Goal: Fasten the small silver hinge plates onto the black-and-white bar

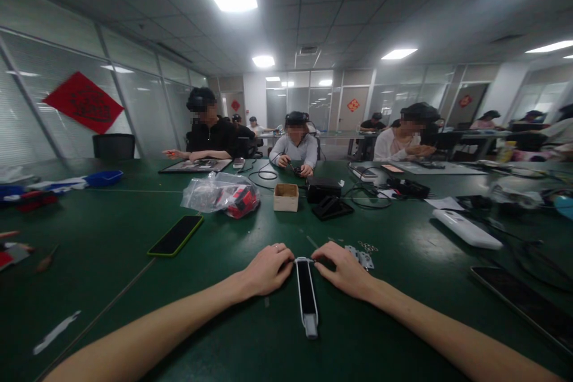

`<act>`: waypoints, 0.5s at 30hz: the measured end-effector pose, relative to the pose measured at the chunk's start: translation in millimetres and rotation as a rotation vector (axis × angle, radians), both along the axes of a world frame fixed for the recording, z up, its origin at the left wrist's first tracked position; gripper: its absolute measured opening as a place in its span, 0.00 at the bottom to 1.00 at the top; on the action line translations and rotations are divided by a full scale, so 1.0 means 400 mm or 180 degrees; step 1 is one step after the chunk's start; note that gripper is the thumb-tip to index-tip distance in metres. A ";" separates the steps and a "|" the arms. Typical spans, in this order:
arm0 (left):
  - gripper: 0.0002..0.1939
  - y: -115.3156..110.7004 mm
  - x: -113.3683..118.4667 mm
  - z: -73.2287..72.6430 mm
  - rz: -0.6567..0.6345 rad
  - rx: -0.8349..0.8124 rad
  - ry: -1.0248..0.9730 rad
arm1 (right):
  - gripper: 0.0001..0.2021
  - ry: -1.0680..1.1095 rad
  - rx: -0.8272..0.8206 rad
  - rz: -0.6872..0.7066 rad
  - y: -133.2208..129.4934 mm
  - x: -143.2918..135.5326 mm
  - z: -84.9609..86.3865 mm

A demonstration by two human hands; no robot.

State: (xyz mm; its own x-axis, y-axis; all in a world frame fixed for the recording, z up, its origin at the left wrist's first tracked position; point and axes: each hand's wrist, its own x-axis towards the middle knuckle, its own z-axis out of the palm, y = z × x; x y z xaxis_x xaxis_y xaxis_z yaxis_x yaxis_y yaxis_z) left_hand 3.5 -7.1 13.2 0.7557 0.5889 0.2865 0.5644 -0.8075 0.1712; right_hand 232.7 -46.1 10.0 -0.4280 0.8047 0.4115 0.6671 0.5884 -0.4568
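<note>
A long, narrow device (307, 292) with a white frame, a black face and a pale grey near end lies on the green table between my hands. My left hand (270, 268) is closed at the left of its far end, thumb and fingertips pinched together. From the right, my right hand (344, 270) pinches at the same end. A thin pale piece (303, 259) crosses there between the fingertips; its kind is too small to make out. Beside my right hand are small metal plates (364, 259), partly hidden by it, and several small rings (369, 247).
A phone with a yellow-green edge (176, 236) lies at left. Ahead are a bagged red item (239, 200), a small cardboard box (286, 197) and a black box (323, 189). A white case (466, 229) and a dark phone (523, 301) lie right. Several people sit opposite.
</note>
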 end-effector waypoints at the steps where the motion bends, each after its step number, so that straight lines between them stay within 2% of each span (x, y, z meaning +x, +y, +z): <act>1: 0.06 0.000 0.000 0.000 -0.0002 -0.0006 0.0000 | 0.07 -0.0017 -0.0007 0.0015 0.001 0.000 -0.001; 10: 0.07 0.003 0.001 -0.003 -0.0039 0.0011 -0.0026 | 0.10 -0.0125 0.0023 0.0137 0.008 0.002 -0.011; 15: 0.07 0.004 0.001 -0.007 -0.0053 -0.0002 -0.0068 | 0.11 -0.0094 -0.0062 -0.0059 0.002 -0.003 -0.005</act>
State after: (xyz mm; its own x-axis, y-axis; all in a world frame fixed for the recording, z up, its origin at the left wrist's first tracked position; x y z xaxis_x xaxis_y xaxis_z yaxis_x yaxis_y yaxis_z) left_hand 3.9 -5.5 10.5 0.7591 0.5766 0.3023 0.5471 -0.8166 0.1837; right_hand 231.4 -45.3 8.1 -0.4246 0.8203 0.3830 0.6912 0.5670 -0.4480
